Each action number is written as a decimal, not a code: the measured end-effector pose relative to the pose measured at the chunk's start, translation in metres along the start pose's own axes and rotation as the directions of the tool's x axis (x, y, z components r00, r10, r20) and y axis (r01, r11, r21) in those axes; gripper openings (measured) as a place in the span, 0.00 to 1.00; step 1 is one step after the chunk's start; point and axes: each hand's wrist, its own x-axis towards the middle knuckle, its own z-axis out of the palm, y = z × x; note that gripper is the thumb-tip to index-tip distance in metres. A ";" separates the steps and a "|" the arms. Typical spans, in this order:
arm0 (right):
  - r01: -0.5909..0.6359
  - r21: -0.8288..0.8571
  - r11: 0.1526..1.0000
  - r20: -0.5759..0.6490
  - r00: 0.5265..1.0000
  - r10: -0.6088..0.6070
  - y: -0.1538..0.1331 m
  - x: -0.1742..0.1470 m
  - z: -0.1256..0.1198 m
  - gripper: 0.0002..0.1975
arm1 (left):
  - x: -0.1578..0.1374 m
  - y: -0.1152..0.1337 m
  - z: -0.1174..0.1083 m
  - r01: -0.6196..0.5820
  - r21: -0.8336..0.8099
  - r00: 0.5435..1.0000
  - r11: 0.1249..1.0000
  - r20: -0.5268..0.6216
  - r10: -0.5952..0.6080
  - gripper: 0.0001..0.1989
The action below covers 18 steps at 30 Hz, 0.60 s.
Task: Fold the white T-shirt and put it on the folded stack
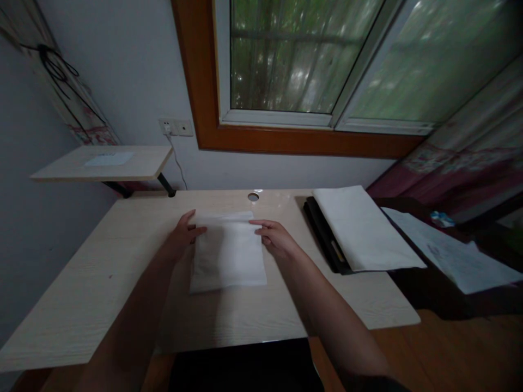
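Observation:
White paper point(229, 256), seemingly folded over, lies on the pale wooden desk point(245, 321) in front of me. A second layer shows as a narrow strip along its far edge. My left hand point(183, 237) is at the far left corner, thumb on the paper and index finger stretched forward beside the edge. At the far right corner, my right hand point(278, 239) touches the paper with its outstretched index finger and has its thumb at the side edge. Its other fingers curl beneath the palm. Both hands have thumb and index finger apart.
On the desk's right, a large white sheet point(359, 228) covers part of a black folder-like item point(327, 239). Another sheet point(445, 250) lies farther right on a dark surface. A raised shelf point(143, 163) stands back left. A cable hole point(253, 197) is near the wall.

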 end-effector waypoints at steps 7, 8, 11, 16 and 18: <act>0.299 0.004 0.954 -0.054 0.953 -0.299 -0.080 0.013 0.007 0.24 | 0.019 0.091 0.000 -0.332 -0.039 0.943 0.942 -0.014 0.332 0.51; 0.338 -0.018 0.941 -0.045 0.940 -0.339 -0.085 0.011 0.006 0.22 | 0.018 0.097 0.000 -0.372 -0.036 0.928 0.928 -0.025 0.371 0.51; 0.384 -0.130 0.914 0.026 0.923 -0.384 -0.081 -0.003 -0.001 0.18 | 0.007 0.090 -0.002 -0.417 0.004 0.909 0.909 -0.006 0.417 0.52; 0.220 -0.307 0.926 0.277 0.952 -0.134 -0.026 -0.032 -0.027 0.16 | -0.027 0.011 -0.004 -0.276 0.163 0.952 0.947 0.181 0.247 0.50; 0.128 -0.353 0.927 0.391 0.920 0.022 -0.005 -0.043 -0.039 0.17 | -0.044 -0.018 -0.005 -0.165 0.207 0.960 0.964 0.256 0.110 0.53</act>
